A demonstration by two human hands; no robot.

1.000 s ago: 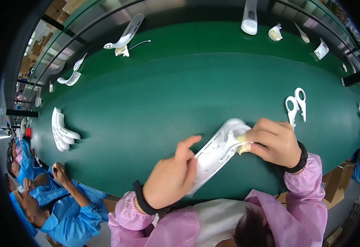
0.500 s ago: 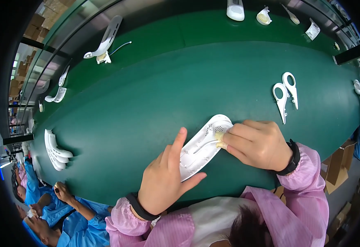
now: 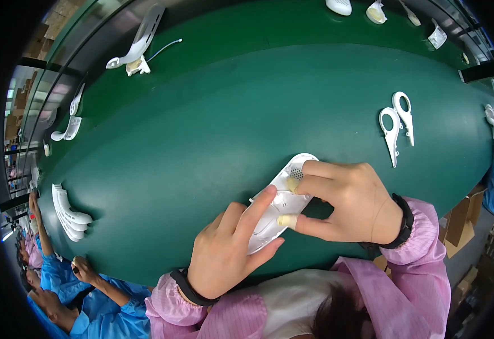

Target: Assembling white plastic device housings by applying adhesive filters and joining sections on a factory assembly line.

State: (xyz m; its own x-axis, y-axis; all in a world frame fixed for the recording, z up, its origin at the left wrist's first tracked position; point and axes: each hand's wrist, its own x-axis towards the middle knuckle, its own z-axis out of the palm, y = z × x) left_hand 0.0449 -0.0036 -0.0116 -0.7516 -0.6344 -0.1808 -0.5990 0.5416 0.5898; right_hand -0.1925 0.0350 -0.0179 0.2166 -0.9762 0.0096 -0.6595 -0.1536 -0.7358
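While the left hand (image 3: 221, 248) steadies its near end, an elongated white plastic shell (image 3: 283, 199) lies slantwise on the smooth green worktop (image 3: 219, 130), hollow side up, between the two hands. Its rim is rounded, and its far end is pierced with a patch of small round holes. The left hand is closed loosely on it, forefinger laid along the inside and thumb by the near edge. The right hand (image 3: 351, 200) is spread, thumb and fingers apart, with pale yellow covers on the tips touching the shell. To the right lie two glossy white ring-ended pieces (image 3: 392, 144), tapering to points. Well to the left sits a fanned cluster of curved white pieces (image 3: 65, 212), smooth and round-ended. Near the far edge rests a long slotted white piece (image 3: 137, 50), beside a thin pale cord (image 3: 164, 50).
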